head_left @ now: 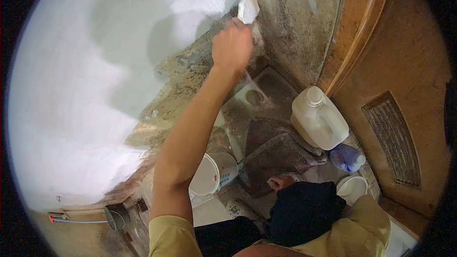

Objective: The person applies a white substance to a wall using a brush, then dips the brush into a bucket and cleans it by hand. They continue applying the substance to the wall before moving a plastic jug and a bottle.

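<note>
My left hand is raised at the corner of two walls, its fingers closed round what looks like a paintbrush coated in white. The handle is hidden in my fist. The brush head is against or very near the edge of the wet white coating on the left wall. Below the coating, a bare, stained strip shows. Under my forearm stands a white bucket with white inside. My right hand does not show.
A translucent jug, a blue bottle and a white tub line the right side. A dark cloth lies on the floor. A wooden panel with a vent rises at right. A dark bucket is far left.
</note>
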Motion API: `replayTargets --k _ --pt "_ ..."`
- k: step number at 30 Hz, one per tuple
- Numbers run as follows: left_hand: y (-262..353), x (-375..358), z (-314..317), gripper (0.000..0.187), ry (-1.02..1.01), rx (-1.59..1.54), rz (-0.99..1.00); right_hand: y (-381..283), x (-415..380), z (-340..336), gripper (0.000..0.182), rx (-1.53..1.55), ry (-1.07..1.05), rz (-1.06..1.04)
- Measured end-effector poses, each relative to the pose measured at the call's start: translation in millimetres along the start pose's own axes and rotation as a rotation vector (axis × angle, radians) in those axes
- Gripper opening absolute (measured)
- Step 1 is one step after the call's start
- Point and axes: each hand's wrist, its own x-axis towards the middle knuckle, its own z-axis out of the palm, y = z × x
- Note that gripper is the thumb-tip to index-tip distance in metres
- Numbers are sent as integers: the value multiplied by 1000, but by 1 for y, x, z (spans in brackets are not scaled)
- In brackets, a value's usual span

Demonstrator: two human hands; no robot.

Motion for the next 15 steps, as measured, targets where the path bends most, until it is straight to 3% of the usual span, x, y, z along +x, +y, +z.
replayTargets --k 1,4,6,7,9,13,15 --pt "-2 6 0 42 -39 -8 -34 -1 4 -3 28 -8 -3 14" --pt "-8 17 -8 41 2 -15 -75 2 4 -6 27 -50 3 -2" --pt "-11 20 -11 40 3 -12 -67 8 7 -5 26 -237 177 -429" --pt "-13 21 -13 40 6 -6 -59 9 4 -3 26 -234 176 -432" --pt "-14 27 -11 38 -7 15 -40 -11 5 -20 24 -172 177 -358" --pt "-23 32 -5 34 -8 79 -2 23 -3 16 27 -78 97 -237" --pt "-27 32 -4 33 -8 75 -21 17 -1 20 29 -39 124 -31"
